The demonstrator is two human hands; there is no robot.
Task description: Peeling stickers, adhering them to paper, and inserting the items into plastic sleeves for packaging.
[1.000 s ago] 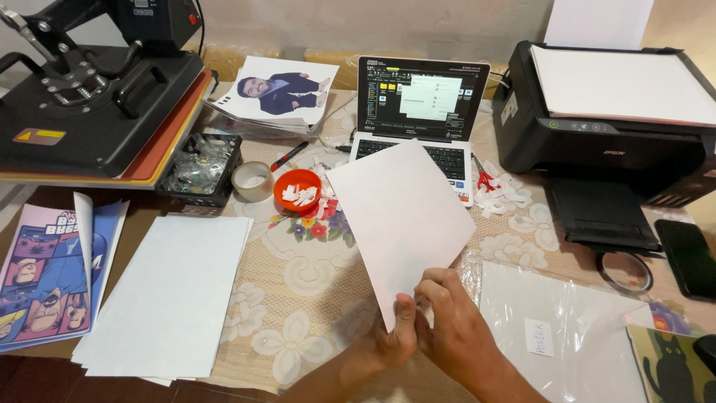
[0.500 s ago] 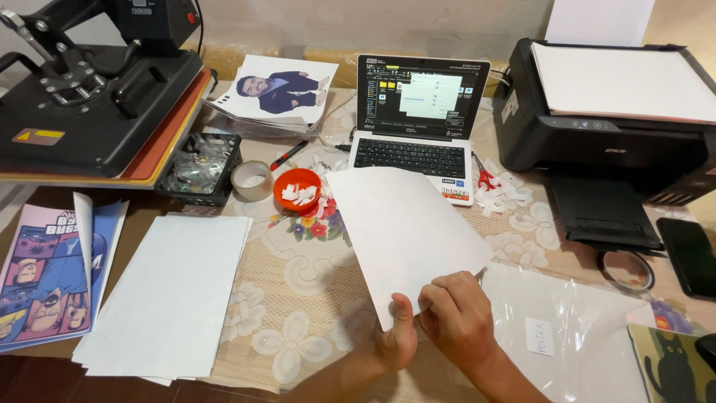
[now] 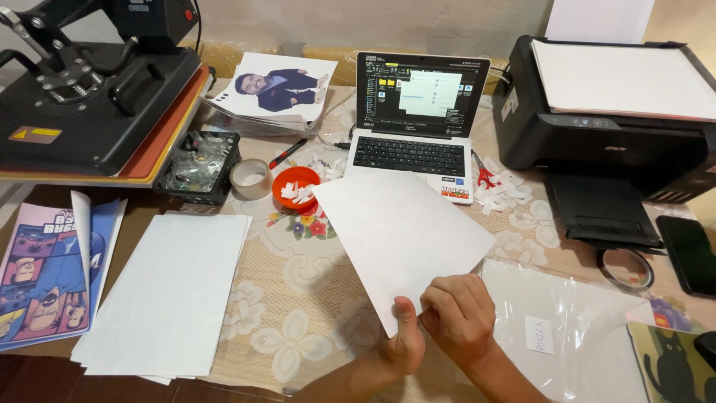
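A blank white sheet of paper (image 3: 399, 235) is held over the table in front of the laptop (image 3: 416, 119). My left hand (image 3: 401, 345) pinches its near corner with the thumb on top. My right hand (image 3: 459, 319) lies on the same corner, fingers curled over the sheet's edge. The sheet lies low and nearly flat, and its far edge reaches the laptop's front edge. A clear plastic sleeve (image 3: 574, 336) with a small white label lies just right of my hands.
A stack of white sheets (image 3: 168, 295) lies at left, with cartoon prints (image 3: 45, 272) beyond it. A black heat press (image 3: 89, 97) stands back left, a black printer (image 3: 619, 112) back right. An orange bowl (image 3: 295, 186), a tape roll (image 3: 250, 179), a phone (image 3: 690, 254) and paper scraps lie about.
The sheet has tipped down from a raised tilt to nearly flat and swung a little to the right. My right hand has slid further onto its near corner.
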